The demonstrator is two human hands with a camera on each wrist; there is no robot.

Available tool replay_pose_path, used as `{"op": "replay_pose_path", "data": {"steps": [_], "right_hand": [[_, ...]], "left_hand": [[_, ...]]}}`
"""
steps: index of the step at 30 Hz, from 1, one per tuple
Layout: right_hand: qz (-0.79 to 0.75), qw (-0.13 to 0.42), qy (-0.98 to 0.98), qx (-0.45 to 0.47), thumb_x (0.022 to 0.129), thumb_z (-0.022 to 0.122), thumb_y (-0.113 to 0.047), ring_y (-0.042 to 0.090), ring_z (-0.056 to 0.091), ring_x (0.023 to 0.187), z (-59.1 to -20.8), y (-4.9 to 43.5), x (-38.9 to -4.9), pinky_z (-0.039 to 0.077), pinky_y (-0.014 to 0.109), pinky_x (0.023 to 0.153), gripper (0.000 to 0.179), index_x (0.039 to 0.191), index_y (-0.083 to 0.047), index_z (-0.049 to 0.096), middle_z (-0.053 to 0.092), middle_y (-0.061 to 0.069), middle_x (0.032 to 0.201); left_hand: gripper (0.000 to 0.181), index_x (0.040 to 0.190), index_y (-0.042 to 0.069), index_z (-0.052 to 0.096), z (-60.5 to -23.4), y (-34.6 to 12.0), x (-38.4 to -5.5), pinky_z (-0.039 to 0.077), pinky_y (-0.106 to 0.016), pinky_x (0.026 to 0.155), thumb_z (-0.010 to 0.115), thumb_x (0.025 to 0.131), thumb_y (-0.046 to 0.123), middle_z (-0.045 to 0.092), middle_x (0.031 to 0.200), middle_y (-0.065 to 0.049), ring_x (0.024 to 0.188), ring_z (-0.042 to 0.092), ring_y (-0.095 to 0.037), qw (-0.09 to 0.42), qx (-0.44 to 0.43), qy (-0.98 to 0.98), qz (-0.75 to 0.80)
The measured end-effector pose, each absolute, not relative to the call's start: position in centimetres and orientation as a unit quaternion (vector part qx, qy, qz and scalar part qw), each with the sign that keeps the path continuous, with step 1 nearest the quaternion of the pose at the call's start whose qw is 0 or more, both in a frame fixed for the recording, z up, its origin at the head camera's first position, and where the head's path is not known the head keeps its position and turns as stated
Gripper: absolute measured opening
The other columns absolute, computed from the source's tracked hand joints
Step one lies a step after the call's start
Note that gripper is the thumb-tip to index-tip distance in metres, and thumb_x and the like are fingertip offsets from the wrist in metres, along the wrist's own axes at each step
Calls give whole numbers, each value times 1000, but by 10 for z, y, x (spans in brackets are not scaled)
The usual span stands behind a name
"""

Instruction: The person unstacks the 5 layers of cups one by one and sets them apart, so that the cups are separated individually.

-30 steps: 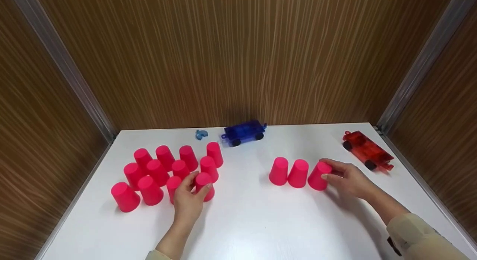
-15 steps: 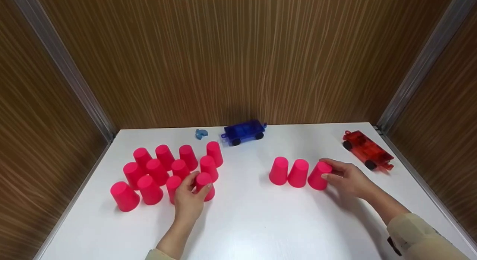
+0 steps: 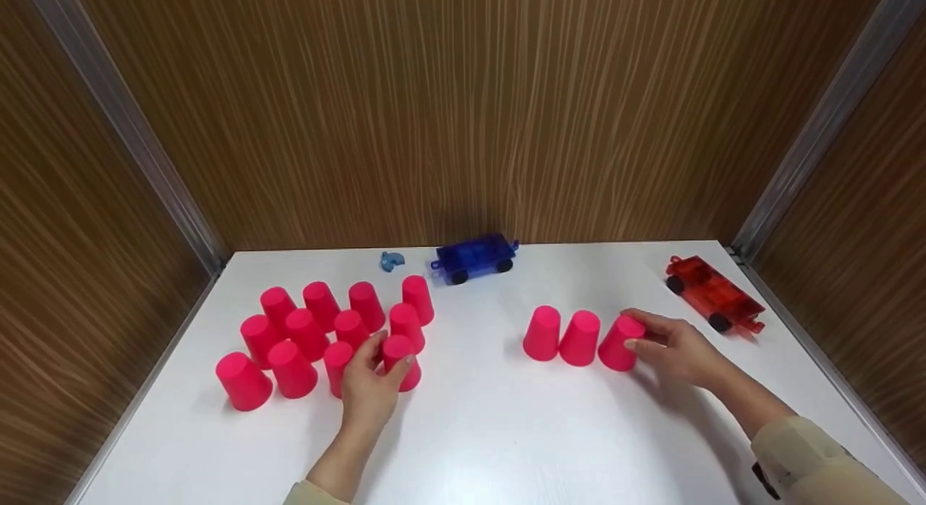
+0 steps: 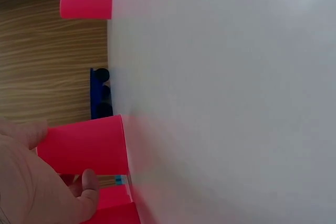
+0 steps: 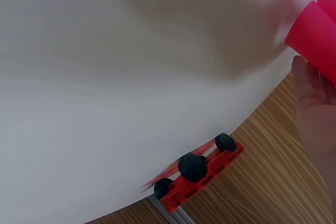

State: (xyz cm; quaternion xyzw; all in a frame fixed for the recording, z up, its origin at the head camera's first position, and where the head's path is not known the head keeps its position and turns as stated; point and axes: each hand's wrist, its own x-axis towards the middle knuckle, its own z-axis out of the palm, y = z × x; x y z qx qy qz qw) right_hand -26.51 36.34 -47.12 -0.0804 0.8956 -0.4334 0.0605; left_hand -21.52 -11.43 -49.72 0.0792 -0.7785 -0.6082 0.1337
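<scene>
In the head view my left hand pinches a pink cup between thumb and fingers. That cup is upside down, at the front right corner of a group of matching cups. The left wrist view shows the same pink cup with thumb and fingertips on either side of it. Over to the right, my right hand grips another upturned pink cup, the rightmost of a row of three. In the right wrist view the hand lies against this cup.
Several pink cups stand in rows on the left of the white table. A blue toy wagon and a small light-blue piece are at the back. A red toy wagon stands at the right, beyond my right hand.
My left hand and the cup in it have shifted very slightly to the right. The right hand and its cup stay in place.
</scene>
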Motion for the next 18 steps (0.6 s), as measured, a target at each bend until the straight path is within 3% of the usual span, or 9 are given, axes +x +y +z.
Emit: {"op": "replay_pose_path", "data": {"steps": [9, 18], "right_hand": [[-441, 55, 891, -89, 102, 73, -23, 46, 57, 132, -471, 362, -264, 59, 24, 86, 68, 161, -5, 44, 58, 25, 146], [-431, 57, 897, -82, 102, 75, -28, 44, 57, 131, -471, 363, -264, 59, 26, 86, 70, 161, -7, 44, 58, 24, 145]], "left_hand": [[74, 155, 17, 55, -486, -116, -209, 59, -48, 96, 88, 89, 18, 55, 153, -13, 142, 50, -37, 130, 86, -771, -618], [76, 157, 17, 53, -448, -113, -205, 57, -49, 100, 88, 89, 22, 57, 153, -7, 144, 51, -32, 159, 62, -790, -590]]}}
